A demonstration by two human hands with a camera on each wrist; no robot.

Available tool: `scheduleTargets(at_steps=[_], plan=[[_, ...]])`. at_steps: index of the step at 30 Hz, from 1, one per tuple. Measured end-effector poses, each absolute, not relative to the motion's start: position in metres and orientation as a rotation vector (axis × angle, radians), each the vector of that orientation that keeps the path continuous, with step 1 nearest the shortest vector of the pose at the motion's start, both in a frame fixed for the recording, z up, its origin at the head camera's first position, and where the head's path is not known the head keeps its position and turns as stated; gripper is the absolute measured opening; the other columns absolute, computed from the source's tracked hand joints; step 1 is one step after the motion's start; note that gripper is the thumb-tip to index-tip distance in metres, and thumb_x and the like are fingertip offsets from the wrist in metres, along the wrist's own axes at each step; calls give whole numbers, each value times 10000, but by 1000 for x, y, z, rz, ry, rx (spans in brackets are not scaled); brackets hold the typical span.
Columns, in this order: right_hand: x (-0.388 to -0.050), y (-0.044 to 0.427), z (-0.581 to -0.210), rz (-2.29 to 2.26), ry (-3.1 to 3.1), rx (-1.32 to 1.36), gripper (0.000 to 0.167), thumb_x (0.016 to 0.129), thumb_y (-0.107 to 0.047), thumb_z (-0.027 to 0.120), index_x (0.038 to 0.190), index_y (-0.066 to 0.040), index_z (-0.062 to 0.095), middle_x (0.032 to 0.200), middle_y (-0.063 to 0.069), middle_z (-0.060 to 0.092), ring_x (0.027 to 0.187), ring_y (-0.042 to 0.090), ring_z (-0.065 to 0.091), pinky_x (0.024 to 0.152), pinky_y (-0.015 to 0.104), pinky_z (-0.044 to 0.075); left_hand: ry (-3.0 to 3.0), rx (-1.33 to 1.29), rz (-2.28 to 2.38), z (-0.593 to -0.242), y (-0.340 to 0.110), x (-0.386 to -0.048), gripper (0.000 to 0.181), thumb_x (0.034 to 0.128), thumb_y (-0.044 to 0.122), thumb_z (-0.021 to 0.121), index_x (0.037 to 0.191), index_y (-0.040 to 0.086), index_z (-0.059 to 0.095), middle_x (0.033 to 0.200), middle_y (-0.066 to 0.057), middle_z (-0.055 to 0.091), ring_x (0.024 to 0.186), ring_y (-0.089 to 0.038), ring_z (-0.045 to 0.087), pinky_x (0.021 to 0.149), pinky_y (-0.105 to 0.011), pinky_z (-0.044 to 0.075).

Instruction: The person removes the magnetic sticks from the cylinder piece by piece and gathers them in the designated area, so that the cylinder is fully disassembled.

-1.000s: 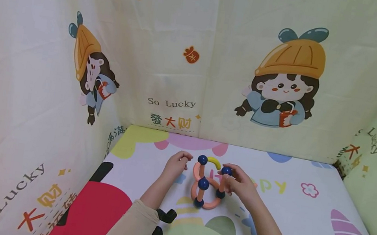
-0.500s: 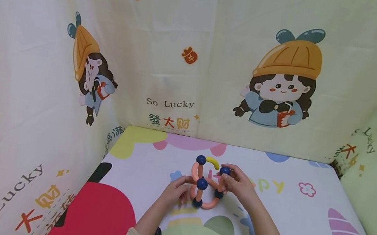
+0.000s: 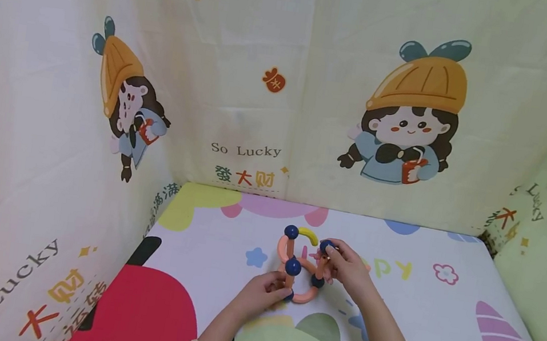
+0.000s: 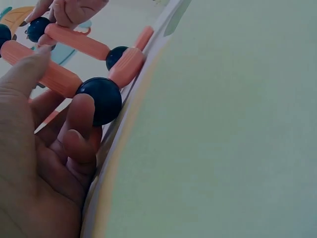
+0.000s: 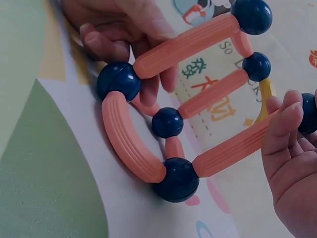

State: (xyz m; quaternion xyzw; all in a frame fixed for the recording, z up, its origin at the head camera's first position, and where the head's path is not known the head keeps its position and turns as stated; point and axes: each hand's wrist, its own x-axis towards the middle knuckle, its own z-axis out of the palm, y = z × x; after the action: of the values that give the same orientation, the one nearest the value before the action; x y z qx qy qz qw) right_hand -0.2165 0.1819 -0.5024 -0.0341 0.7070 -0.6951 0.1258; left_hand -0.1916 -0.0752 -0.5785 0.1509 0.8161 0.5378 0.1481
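A frame of pink rods and dark blue balls stands on the table, with a curved yellow rod at its upper back ball. The left hand grips the near-left upright rod low down, its fingers around the rod and beside the bottom ball. At the right, the right hand holds the top of another upright rod just below its ball. Curved pink rods join the bottom balls.
The table's printed cover shows coloured shapes and letters. Printed cloth walls rise at the back and both sides. A black object lies along the table's left edge.
My left hand has come down and to the right from beside the frame, and now grips its near-left rod. The right hand stays at the right upright, its fingers slightly shifted.
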Motion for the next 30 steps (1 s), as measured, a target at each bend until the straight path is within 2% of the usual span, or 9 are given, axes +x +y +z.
scheduleTargets(at_steps=[5,10,15,21,25,30], plan=[[-217,182,-501,-2017,2069,-89,419,1019,-389,521,1306,-83,513,1133,251,630,599,169,540,571,275,506,2431,509,1493,-579,-74,-192,282,900,485,683,1111,299,689,702,88,563,614,-78,523,579,-231,430],[-217,183,-499,-2004,2080,-115,416,1020,-368,529,1339,-102,502,1213,290,603,589,164,537,547,259,495,2462,525,1457,-582,-74,-193,285,901,529,658,1106,333,687,706,107,554,623,-68,519,583,-224,421],[-218,186,-498,-1959,2164,-94,443,1002,-372,566,1370,-134,502,1238,259,586,618,179,541,564,267,514,2465,518,1441,-583,-74,-193,265,911,513,651,1101,332,687,724,108,570,646,-68,532,603,-233,433],[-223,197,-497,-1881,2295,-44,481,977,-404,604,1380,-158,518,1116,164,521,716,211,560,690,328,545,2465,509,1438,-579,-73,-191,252,913,476,666,1116,329,690,757,110,585,681,-65,537,628,-234,443],[-226,209,-495,-1793,2376,-20,506,956,-437,625,1387,-194,517,1205,137,519,848,258,580,760,319,539,2472,509,1431,-578,-74,-191,251,909,471,675,1119,336,688,778,119,589,698,-58,534,640,-232,447],[-234,226,-497,-1618,2494,27,570,925,-506,638,1411,-241,499,1319,119,521,1052,294,551,845,376,544,2478,525,1427,-581,-75,-192,265,903,495,669,1119,342,683,789,122,594,706,-55,536,646,-236,450]])
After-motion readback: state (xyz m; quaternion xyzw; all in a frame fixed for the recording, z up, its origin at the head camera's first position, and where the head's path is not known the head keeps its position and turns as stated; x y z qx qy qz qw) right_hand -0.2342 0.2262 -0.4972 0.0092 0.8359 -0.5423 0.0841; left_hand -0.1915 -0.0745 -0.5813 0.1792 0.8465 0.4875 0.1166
